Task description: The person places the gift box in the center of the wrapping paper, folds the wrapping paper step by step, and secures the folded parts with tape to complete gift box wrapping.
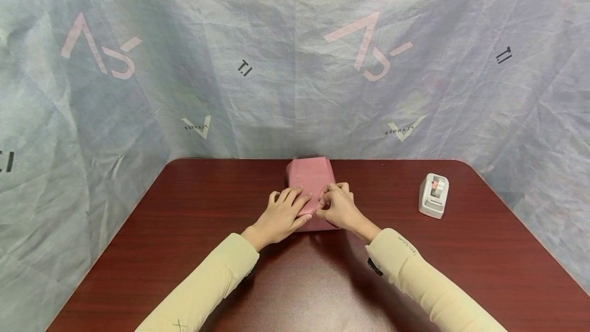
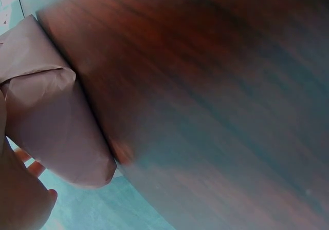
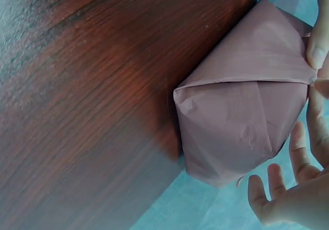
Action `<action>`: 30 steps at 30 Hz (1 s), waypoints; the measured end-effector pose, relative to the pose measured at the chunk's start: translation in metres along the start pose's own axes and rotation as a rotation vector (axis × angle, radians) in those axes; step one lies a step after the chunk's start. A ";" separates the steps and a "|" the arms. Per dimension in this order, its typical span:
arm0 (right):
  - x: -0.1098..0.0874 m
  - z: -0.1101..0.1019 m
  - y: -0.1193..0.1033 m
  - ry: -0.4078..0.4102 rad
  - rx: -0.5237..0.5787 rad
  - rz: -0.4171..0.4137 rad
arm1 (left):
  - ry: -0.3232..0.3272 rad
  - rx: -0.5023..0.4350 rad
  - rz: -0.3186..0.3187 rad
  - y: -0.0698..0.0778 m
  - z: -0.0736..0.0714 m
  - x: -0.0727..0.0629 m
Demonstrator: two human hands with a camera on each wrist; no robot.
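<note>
A pink paper-wrapped package (image 1: 310, 170) lies near the table's far edge. Its end facing me has a folded flap (image 3: 241, 65) that tapers to a point, with creased paper below. My left hand (image 1: 282, 216) rests on the left of the package's top, fingers spread and thumb near the front fold; part of this hand (image 2: 20, 189) shows in the left wrist view. At the package's right front, my right hand (image 1: 340, 208) has curled fingers, thumb and forefinger pinching by the flap's tip. Its other fingers (image 3: 275, 181) stand off the paper in the right wrist view.
A white tape dispenser (image 1: 434, 196) stands on the dark red wooden table (image 1: 212, 188), off to the right of the package. Behind the table hangs a grey printed cloth (image 1: 276, 101), which runs along both sides too.
</note>
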State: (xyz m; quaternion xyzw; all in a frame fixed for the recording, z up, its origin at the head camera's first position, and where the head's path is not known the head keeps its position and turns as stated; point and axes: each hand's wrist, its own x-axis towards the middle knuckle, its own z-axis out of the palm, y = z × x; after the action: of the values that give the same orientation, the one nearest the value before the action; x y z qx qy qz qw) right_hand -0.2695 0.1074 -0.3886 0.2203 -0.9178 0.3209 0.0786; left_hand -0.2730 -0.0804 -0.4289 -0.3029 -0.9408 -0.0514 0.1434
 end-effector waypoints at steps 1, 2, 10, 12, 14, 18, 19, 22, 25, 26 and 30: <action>0.000 0.000 0.000 0.003 0.001 0.002 | 0.001 -0.002 0.002 0.000 0.000 0.000; 0.000 0.000 0.000 0.009 -0.004 -0.004 | 0.000 -0.004 0.003 0.000 0.000 0.000; -0.002 0.003 0.000 0.074 -0.063 -0.071 | -0.005 0.006 0.002 0.000 -0.001 0.000; -0.003 0.003 -0.001 0.097 -0.094 -0.089 | -0.001 0.010 0.005 0.000 -0.001 0.000; -0.004 0.004 -0.001 0.120 -0.131 -0.108 | -0.002 0.013 0.004 0.000 0.000 0.000; -0.004 0.005 -0.002 0.149 -0.177 -0.126 | -0.006 0.012 0.000 0.000 0.000 0.000; -0.004 0.006 -0.002 0.154 -0.177 -0.121 | -0.006 0.011 0.000 0.000 0.000 0.000; -0.003 0.004 -0.001 0.156 -0.130 -0.081 | -0.007 0.006 -0.002 0.000 0.000 0.000; 0.000 0.003 0.003 0.131 -0.031 0.019 | -0.002 0.005 0.003 0.000 0.000 0.000; 0.001 0.003 0.004 0.114 0.014 0.067 | 0.002 0.004 0.007 0.000 0.000 0.000; 0.004 0.002 0.009 0.030 0.215 0.291 | -0.004 0.001 0.009 0.000 0.000 0.000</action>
State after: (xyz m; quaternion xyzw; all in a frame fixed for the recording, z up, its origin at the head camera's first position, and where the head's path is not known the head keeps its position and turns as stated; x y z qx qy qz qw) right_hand -0.2776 0.1110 -0.3940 0.0877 -0.8991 0.4283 0.0210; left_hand -0.2735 -0.0806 -0.4285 -0.3070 -0.9398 -0.0498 0.1418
